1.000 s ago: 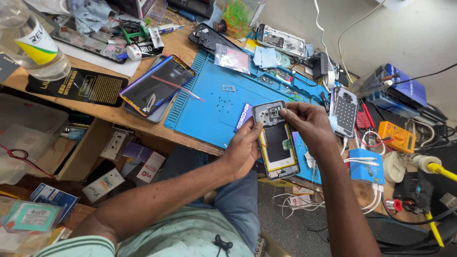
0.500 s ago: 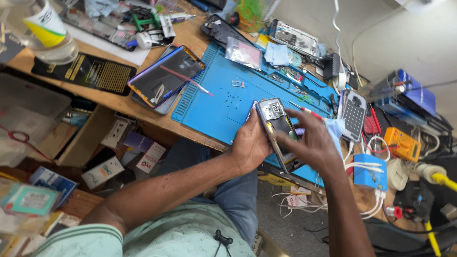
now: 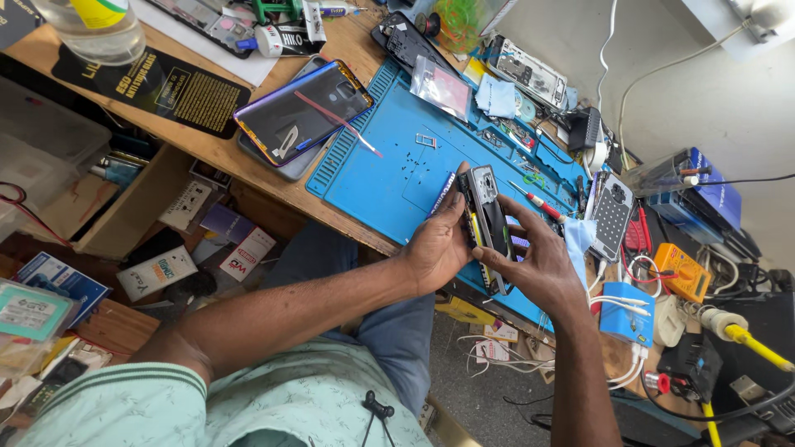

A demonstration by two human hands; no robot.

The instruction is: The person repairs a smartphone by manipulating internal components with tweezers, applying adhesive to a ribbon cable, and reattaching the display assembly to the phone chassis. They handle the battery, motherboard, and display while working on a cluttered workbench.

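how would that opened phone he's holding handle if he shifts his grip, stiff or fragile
The opened phone is probably stiff: it holds straight while turned on edge between the left hand and right hand. Likely fragile, since its insides look exposed. It may be slippery, being thin and gripped only by its narrow sides.

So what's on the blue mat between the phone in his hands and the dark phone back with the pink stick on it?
In the head view, mostly bare blue mat, dotted with tiny dark screws and one small white frame-shaped part.
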